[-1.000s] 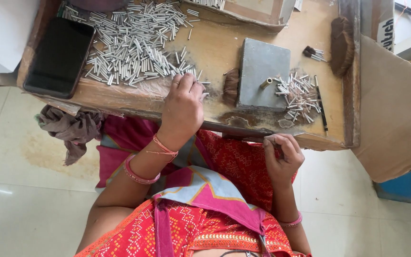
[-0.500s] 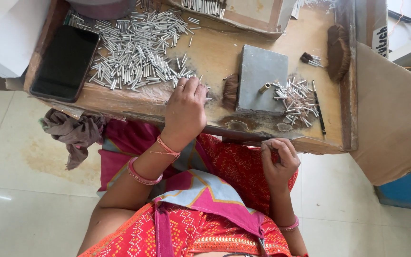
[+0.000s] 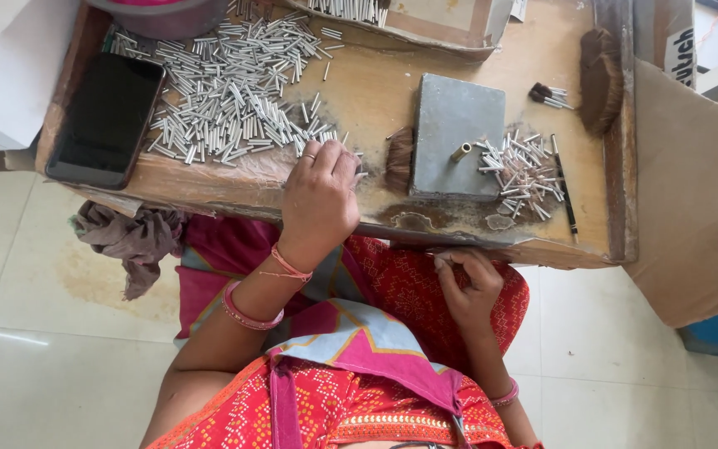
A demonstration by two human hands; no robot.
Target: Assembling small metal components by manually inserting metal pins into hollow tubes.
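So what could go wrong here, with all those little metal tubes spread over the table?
The left hand rests on the tube pile near the table's front edge; a sweep might push tubes onto the floor. The black phone lies close to the corner and could get knocked off.

One view only here, from the head, looking almost straight down over the person's own chest and lap. The wooden worktop (image 3: 376, 91) fills the upper half of the picture, its near edge crossing just above the knees. It sits close enough to pick out single metal tubes (image 3: 226, 91) left of the grey block (image 3: 456, 133). Pale floor tiles (image 3: 43, 333) show below and left of the worktop. No second view shares the scene.
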